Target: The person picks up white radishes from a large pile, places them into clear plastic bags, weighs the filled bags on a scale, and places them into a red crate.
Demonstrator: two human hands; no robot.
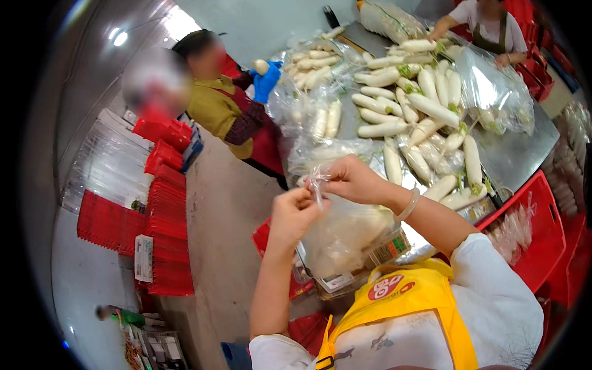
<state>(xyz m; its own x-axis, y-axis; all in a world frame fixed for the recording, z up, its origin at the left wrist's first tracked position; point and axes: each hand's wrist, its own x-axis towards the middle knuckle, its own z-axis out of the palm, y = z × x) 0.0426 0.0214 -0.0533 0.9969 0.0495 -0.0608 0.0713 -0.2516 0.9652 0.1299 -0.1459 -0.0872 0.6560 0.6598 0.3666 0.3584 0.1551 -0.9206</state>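
Observation:
Both hands grip the gathered neck of a clear plastic bag (342,236) low in front of me. My left hand (293,212) pinches the twisted plastic from below left, and my right hand (354,180), with a pale bangle on its wrist, holds it from the upper right. Pale contents show through the bag, which hangs over a cardboard box (388,249) with printed labels. Beyond my hands, many white daikon radishes (432,110) with short green tops lie heaped on a metal table (518,148). Some radishes are inside clear bags.
A co-worker in blue gloves (266,81) holds a radish across the left side of the table; another person (490,27) stands at the far right. A red crate (545,231) holds bagged radishes at my right. Stacked red crates (169,231) stand at the left.

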